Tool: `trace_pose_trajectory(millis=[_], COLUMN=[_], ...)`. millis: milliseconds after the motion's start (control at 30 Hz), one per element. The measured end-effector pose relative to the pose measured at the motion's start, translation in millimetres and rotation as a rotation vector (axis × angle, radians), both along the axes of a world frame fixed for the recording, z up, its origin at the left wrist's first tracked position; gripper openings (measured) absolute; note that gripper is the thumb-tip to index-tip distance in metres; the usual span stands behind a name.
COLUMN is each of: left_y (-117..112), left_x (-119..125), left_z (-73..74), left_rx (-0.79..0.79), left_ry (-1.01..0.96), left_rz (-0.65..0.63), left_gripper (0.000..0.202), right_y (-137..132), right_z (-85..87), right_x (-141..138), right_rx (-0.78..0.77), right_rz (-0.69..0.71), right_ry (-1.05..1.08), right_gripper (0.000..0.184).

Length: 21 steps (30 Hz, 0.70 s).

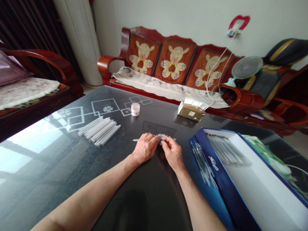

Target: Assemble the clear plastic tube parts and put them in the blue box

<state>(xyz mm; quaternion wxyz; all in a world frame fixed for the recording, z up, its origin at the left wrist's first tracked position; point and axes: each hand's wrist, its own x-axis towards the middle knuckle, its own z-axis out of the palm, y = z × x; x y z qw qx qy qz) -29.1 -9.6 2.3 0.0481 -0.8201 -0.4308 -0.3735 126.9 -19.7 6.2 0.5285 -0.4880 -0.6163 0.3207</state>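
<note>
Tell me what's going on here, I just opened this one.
A person sits at a dark glass-topped table, their left hand and right hand pinching small thin pale pieces together just above it. A loose bundle of white tubes lies to the left. To the right sits an open blue box holding slender clear items, somewhat blurred.

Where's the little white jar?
In the head view, the small white jar stands on the glass tabletop, just beyond the white tubes, left of centre.
</note>
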Motion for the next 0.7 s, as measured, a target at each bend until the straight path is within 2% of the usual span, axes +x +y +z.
trace_pose_trajectory(millis=[167,333,500,700], left_y=[1.5,1.3,0.8,-1.6], left_x=[0.4,0.1,-0.7,0.1], left_z=[-0.6,0.0,1.2,3.6], left_rx=[0.001,0.018,0.044,0.055], left_ry=[-0.022,-0.025,-0.030,-0.037], left_rz=[-0.032,-0.021,-0.022,-0.052], left_gripper=[0.020,0.021,0.020,0.020], right_y=[1.1,3.7,4.7,1.8], right_z=[0.1,-4.1,-3.8,8.2], right_x=[2.2,6.0,10.3,14.5], right_rx=[0.086,0.060,0.038,0.227], right_rz=[-0.023,0.045,0.041,0.029], right_ry=[-0.083,-0.081,-0.088,-0.340], right_gripper=[0.014,0.017,0.018,0.014])
